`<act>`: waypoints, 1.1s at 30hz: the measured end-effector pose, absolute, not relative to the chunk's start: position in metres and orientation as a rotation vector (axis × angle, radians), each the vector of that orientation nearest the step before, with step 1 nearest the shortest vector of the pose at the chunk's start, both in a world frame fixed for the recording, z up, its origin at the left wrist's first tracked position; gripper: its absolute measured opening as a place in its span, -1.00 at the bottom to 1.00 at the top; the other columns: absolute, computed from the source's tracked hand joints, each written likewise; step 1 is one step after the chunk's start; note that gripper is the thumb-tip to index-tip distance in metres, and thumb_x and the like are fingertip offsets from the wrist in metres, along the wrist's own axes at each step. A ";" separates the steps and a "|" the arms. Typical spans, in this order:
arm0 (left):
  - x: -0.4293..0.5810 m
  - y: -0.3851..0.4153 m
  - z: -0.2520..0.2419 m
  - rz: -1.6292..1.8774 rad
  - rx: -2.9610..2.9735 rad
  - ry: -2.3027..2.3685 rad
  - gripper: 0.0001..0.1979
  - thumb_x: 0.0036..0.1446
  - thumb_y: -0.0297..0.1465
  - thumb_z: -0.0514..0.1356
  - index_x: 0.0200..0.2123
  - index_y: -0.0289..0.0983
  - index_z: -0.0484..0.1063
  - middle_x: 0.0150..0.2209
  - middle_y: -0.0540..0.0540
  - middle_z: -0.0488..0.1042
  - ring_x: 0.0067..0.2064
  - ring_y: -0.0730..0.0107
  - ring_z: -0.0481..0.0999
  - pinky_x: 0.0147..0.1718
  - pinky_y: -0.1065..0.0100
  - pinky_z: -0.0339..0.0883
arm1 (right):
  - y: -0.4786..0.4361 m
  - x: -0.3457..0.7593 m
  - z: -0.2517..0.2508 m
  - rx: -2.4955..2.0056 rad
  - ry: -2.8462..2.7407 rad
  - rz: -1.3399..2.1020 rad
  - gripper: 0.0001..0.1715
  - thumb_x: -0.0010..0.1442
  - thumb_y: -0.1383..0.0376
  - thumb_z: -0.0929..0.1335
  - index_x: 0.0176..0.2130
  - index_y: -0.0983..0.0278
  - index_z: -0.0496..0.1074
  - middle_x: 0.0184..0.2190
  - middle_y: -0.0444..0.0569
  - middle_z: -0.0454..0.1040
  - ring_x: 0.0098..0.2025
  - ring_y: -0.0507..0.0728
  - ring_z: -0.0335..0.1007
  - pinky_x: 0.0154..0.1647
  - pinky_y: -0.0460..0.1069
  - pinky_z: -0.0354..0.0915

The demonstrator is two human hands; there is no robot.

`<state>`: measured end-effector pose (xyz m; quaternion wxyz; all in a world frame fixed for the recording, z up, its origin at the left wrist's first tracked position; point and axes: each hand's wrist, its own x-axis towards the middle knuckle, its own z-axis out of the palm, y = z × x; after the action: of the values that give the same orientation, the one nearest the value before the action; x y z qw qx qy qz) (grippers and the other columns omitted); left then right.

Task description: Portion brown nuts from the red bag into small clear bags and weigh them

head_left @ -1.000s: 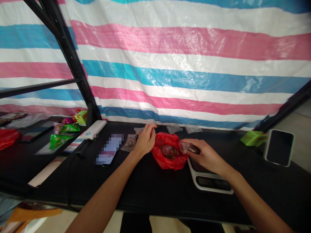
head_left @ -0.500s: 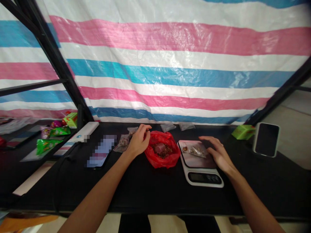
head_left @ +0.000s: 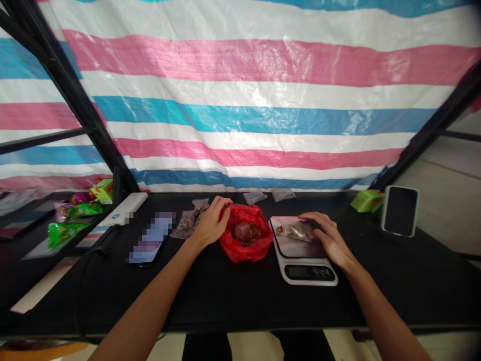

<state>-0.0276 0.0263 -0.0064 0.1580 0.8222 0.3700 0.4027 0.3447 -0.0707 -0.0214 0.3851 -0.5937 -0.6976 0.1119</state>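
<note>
A red plastic bag [head_left: 246, 253] stands with its mouth spread, holding small brown pieces and a clear pinkish cup [head_left: 242, 230]. My left hand [head_left: 214, 220] rests at the bag's left rim, fingers loosely bent and thumb apart. Beside the bag is a white kitchen scale [head_left: 308, 280] with a dark display. On its platform lie a small clear bag [head_left: 298, 231] with something in it and a small brown piece [head_left: 279, 228]. Over the platform's right side, my right hand [head_left: 328, 235] is open, its fingertips close to the clear bag; whether they touch it I cannot tell.
Filled clear bags [head_left: 187, 220] lie left of my left hand. Flat clear bags [head_left: 254, 197] lie at the back. A phone [head_left: 154, 239], a white power strip [head_left: 130, 208] and its cable are at left. A green box [head_left: 367, 200] and an upright phone [head_left: 400, 210] stand at right.
The whole view has shifted slightly, so the table's things appear further left. My right hand has edged a little left over the small clear bag. My left hand stays at the red bag's rim.
</note>
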 end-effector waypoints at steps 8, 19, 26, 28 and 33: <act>-0.027 0.025 -0.006 1.112 2.332 1.074 -0.77 0.43 -0.35 -0.04 0.01 -0.17 0.36 -0.05 -0.09 0.39 -0.01 0.29 0.47 0.06 0.22 0.34 | -0.080 0.328 -0.008 -1.529 -1.933 0.386 -0.31 0.04 0.36 0.31 0.16 0.05 0.44 0.24 -0.03 0.40 0.35 0.38 0.13 0.37 0.34 -0.02; -0.026 0.023 -0.004 1.113 2.329 1.054 -0.76 0.44 -0.33 -0.05 0.01 -0.16 0.36 -0.06 -0.09 0.40 -0.01 0.29 0.49 0.05 0.23 0.34 | -0.058 0.263 0.013 -1.353 -2.222 0.209 -0.47 0.37 0.27 0.29 0.29 0.04 0.32 0.06 0.01 0.54 0.05 0.24 0.49 0.12 0.18 0.36; -0.028 0.024 -0.004 1.140 2.329 1.082 -0.76 0.42 -0.36 -0.03 0.03 -0.16 0.36 -0.08 -0.08 0.40 -0.06 0.31 0.50 0.00 0.25 0.37 | -0.046 0.239 0.024 -1.309 -2.321 0.193 -0.39 0.28 0.30 0.37 0.29 0.01 0.35 0.17 -0.04 0.52 0.09 0.27 0.51 0.11 0.19 0.42; -0.028 0.023 -0.003 1.133 2.337 1.080 -0.76 0.42 -0.35 -0.04 0.02 -0.15 0.37 -0.07 -0.08 0.41 -0.05 0.30 0.50 0.00 0.24 0.37 | -0.045 0.239 0.023 -1.330 -2.313 0.199 -0.37 0.28 0.30 0.37 0.30 -0.01 0.34 0.16 -0.06 0.53 0.07 0.26 0.52 0.10 0.18 0.43; -0.029 0.022 -0.001 1.112 2.363 1.065 -0.73 0.44 -0.33 -0.06 0.06 -0.15 0.35 0.00 -0.10 0.41 -0.02 0.29 0.51 0.04 0.22 0.38 | -0.048 0.252 0.018 -1.304 -2.249 0.285 -0.40 0.31 0.26 0.36 0.30 0.03 0.34 0.15 -0.05 0.54 0.04 0.24 0.55 0.08 0.12 0.46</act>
<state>-0.0286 0.0216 -0.0012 0.1599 0.8271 0.3726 0.3893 0.2523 -0.0481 0.0184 0.2599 -0.4815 -0.8304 0.1054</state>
